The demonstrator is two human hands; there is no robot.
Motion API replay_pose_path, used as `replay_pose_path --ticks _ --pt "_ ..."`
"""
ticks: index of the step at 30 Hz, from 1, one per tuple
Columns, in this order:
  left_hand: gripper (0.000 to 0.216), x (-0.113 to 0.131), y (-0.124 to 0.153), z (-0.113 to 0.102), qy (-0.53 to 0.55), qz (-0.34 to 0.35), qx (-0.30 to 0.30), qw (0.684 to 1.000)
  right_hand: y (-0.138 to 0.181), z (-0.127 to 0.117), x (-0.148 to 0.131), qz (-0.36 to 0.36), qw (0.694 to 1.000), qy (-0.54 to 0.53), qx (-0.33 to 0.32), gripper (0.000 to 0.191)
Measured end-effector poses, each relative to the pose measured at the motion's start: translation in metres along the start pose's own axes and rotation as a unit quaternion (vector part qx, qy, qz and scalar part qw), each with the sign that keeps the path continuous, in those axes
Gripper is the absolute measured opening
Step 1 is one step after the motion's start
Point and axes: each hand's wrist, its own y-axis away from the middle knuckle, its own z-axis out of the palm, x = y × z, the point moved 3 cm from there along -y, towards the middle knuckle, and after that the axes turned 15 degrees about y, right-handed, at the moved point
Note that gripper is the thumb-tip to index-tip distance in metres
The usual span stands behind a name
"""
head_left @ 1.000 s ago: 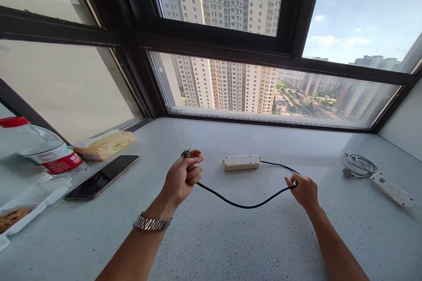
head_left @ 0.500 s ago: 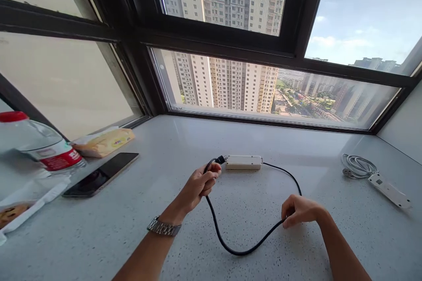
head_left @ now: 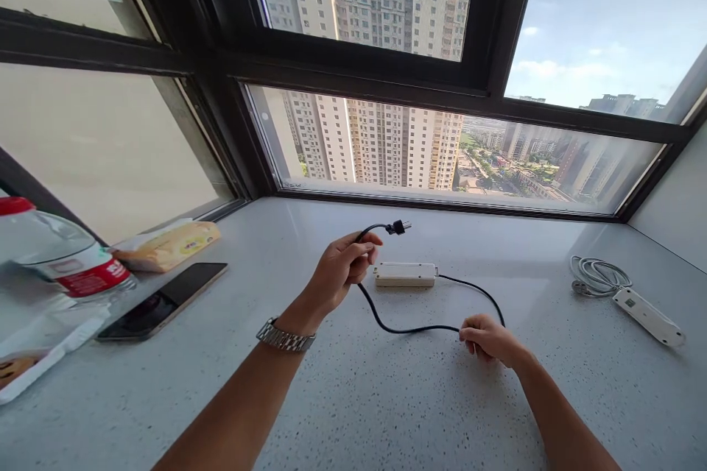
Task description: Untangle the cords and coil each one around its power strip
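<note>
A small white power strip (head_left: 405,274) lies on the speckled grey counter (head_left: 353,397), with a black cable (head_left: 412,328) running from its right end. My left hand (head_left: 342,268), with a metal watch on the wrist, grips the cable near its plug (head_left: 398,227). The plug sticks out to the right above the strip, in the air. My right hand (head_left: 489,338) pinches the same cable lower down, close to the counter, where the cable bends back toward the strip.
At the left stand a water bottle with a red cap (head_left: 52,250), a tissue pack (head_left: 166,246), a dark phone (head_left: 163,300) and a snack wrapper (head_left: 33,357). A second white power strip (head_left: 649,316) with a coiled grey cord (head_left: 599,276) lies at the right. Dark window frames border the counter.
My left hand rose and moved right, lifting the plug above the white strip. My right hand slid along the cable toward me and left, and the cable loop shortened.
</note>
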Motion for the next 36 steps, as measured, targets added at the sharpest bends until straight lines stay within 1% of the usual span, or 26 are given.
replay_pose_path --ticks 2,4,7,10,13,15,18,20,22,25,26,28,30,32,34,36 --pt "0.01 -0.005 0.005 0.002 -0.037 -0.017 -0.022 0.999 -0.007 -0.007 0.006 0.024 0.991 -0.1 0.087 0.022" --pt "0.016 -0.019 0.012 0.004 -0.085 -0.038 -0.046 0.995 -0.011 -0.009 0.006 0.014 0.971 -0.192 0.145 0.029" --pt "0.025 -0.051 0.023 0.012 -0.132 -0.071 -0.067 0.986 -0.01 -0.002 -0.005 -0.06 0.937 -0.273 0.21 0.038" --pt "0.035 -0.087 0.035 0.024 -0.117 -0.088 -0.055 0.988 -0.006 0.015 -0.019 -0.145 0.914 -0.282 0.253 0.038" --pt "0.044 -0.118 0.048 0.037 -0.07 -0.095 -0.01 0.993 -0.002 0.036 -0.026 -0.227 0.91 -0.23 0.259 0.032" --pt "0.047 -0.131 0.055 0.044 -0.042 -0.102 0.013 0.994 -0.001 0.047 -0.027 -0.275 0.912 -0.174 0.251 0.028" --pt "0.046 -0.14 0.06 0.05 -0.018 -0.118 0.038 0.992 0.004 0.055 -0.028 -0.328 0.907 -0.048 0.261 0.023" --pt "0.045 -0.143 0.06 0.048 -0.01 -0.14 0.061 0.988 0.007 0.056 -0.032 -0.347 0.893 0.052 0.282 0.021" --pt "0.043 -0.144 0.059 0.045 0.006 -0.154 0.088 0.984 0.01 0.057 -0.036 -0.347 0.877 0.133 0.305 0.022" --pt "0.039 -0.141 0.055 0.039 0.039 -0.125 0.107 0.986 0.011 0.058 -0.04 -0.323 0.865 0.206 0.325 0.023" --pt "0.038 -0.137 0.053 0.038 0.052 -0.106 0.104 0.987 0.01 0.059 -0.04 -0.311 0.865 0.231 0.32 0.023" --pt "0.038 -0.122 0.049 0.036 0.103 -0.07 0.085 0.989 0.006 0.058 -0.038 -0.277 0.87 0.289 0.289 0.028" --pt "0.039 -0.098 0.044 0.033 0.186 -0.043 0.062 0.98 0.001 0.054 -0.034 -0.238 0.876 0.336 0.251 0.038" --pt "0.036 -0.066 0.039 0.028 0.257 -0.023 0.052 0.965 -0.003 0.047 -0.029 -0.224 0.884 0.346 0.219 0.046" --pt "0.029 -0.031 0.034 0.02 0.278 -0.014 0.054 0.959 -0.007 0.038 -0.025 -0.247 0.893 0.329 0.185 0.054" --pt "0.035 0.002 0.03 0.009 0.276 -0.006 0.058 0.959 -0.008 0.028 -0.023 -0.275 0.894 0.312 0.166 0.058"
